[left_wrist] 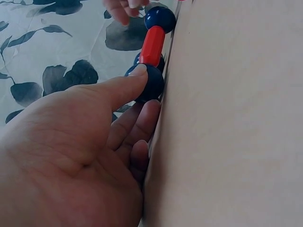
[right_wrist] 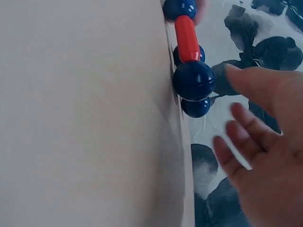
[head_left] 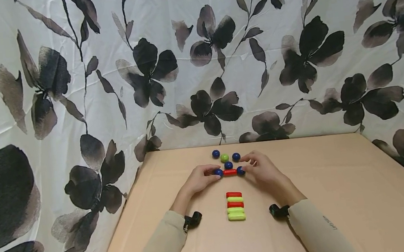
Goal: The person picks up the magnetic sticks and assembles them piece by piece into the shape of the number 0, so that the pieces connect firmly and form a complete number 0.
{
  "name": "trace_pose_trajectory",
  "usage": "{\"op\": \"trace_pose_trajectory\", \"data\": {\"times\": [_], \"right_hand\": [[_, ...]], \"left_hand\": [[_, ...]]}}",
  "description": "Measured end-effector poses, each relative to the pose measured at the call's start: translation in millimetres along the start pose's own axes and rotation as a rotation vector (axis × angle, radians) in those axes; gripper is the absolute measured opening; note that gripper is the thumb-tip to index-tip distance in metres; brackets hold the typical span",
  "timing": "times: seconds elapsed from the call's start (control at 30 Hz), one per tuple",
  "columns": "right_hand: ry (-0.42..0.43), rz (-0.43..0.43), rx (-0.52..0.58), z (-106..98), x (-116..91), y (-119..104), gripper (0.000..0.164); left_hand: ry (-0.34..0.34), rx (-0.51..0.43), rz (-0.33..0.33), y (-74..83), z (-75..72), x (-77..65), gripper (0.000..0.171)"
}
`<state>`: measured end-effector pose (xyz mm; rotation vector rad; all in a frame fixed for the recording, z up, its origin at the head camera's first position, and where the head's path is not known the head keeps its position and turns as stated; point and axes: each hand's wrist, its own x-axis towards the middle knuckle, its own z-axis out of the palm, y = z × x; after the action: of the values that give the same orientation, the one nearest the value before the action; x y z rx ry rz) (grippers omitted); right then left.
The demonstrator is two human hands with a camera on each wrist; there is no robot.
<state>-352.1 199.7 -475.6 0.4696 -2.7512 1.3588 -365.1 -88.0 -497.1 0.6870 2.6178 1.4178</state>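
Both of the person's arms come in from the near edge of the table [head_left: 147, 238], forearms slanting inward so the hands face each other across a small piece. That piece lies on the far half of the table, straight ahead: a red rod [head_left: 230, 172] with a left-end blue ball [head_left: 219, 173] and a right-end blue ball [head_left: 241, 171] touching its ends. The left hand [head_left: 201, 179] is turned palm inward and grips the left-end ball, its thumb laid across the near face and the fingers bent in behind and below it. The right hand [head_left: 263, 168] is let go: its thumb points at the right-end ball with a slim gap between, and its fingers hang spread and slightly bent, holding nothing. Both wrists carry black cameras [head_left: 192, 220] just beyond the cuffs of beige sleeves [head_left: 323, 228]. Just past the rod's middle sits a single blue ball [head_left: 228, 165], and farther off are a green ball [head_left: 224, 157] and two more blue balls [head_left: 216, 154]. Nearer the person, between the forearms, a column of red and yellow-green rods [head_left: 235, 206] lies side by side. A floral cloth [head_left: 174, 5] hangs behind the table.
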Motion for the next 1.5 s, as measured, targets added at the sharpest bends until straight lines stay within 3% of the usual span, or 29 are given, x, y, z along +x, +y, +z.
{"op": "trace_pose_trajectory", "data": {"times": [0.13,0.27,0.37,0.43,0.77,0.9,1.13,1.27,1.5], "right_hand": [[-0.002,-0.073,0.021,-4,0,-7,0.024],[-0.197,-0.165,0.065,-6,-2,-15,0.022],[-0.349,-0.167,0.084,-4,-4,-23,0.023],[-0.408,-0.169,0.08,-1,-5,-26,0.024],[-0.54,-0.189,0.017,16,-6,-34,0.023],[-0.564,-0.205,-0.004,20,-6,-33,0.02],[-0.509,-0.202,-0.05,22,-6,-33,0.017],[-0.52,-0.225,-0.058,22,-5,-33,0.017],[-0.503,-0.221,-0.159,22,-6,-36,0.015]], "left_hand": [[-0.001,0.002,0.015,0.8,1.7,1.0,0.037],[0.004,0.0,0.007,0.8,2.2,0.8,0.038],[0.005,0.001,0.002,-0.5,1.8,0.7,0.038],[0.006,0.0,0.005,-1.4,1.3,0.7,0.038],[0.003,-0.004,0.001,-1.4,0.8,-0.7,0.039],[0.001,-0.017,-0.002,-0.6,1.1,0.1,0.038],[0.009,-0.014,-0.005,-3.8,2.5,1.9,0.038],[0.008,-0.006,-0.002,-3.7,1.6,1.6,0.038],[0.003,-0.008,0.004,-3.4,1.1,1.4,0.039]]}}
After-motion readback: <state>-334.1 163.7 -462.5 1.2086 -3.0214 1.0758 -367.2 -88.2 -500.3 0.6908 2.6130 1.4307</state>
